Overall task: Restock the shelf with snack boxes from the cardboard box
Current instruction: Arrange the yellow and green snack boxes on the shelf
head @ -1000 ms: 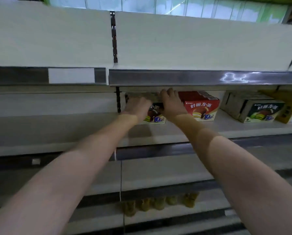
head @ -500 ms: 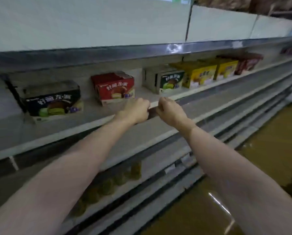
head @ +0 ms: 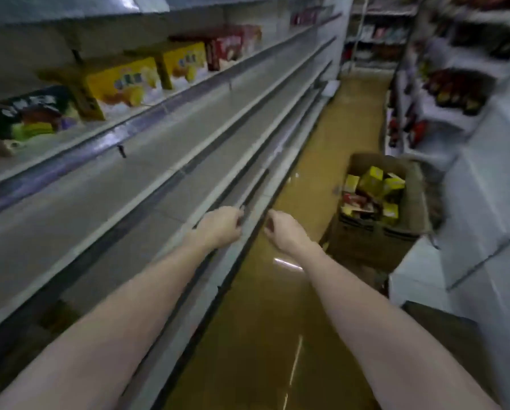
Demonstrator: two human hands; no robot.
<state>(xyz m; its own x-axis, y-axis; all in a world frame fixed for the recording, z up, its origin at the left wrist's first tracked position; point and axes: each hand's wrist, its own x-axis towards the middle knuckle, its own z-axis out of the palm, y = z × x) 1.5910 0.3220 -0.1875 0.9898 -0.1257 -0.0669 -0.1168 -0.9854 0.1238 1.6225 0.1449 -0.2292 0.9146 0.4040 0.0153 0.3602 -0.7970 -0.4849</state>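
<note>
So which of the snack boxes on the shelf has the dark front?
The dark-fronted box at the near left end of the row. The next two along are yellow, and those beyond are red.

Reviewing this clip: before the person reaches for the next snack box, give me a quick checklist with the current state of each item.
1. Left hand free: ok, loosely curled, holding nothing.
2. Right hand free: ok, holding nothing.
3. Cardboard box in sight: ok, on the floor ahead to the right.
4. Stock left in it: ok, yellow boxes and red packs visible inside.
5. Floor path to it: ok, nothing lying between.
6. Room on the snack shelf: ok, gaps show between the boxes.
</note>
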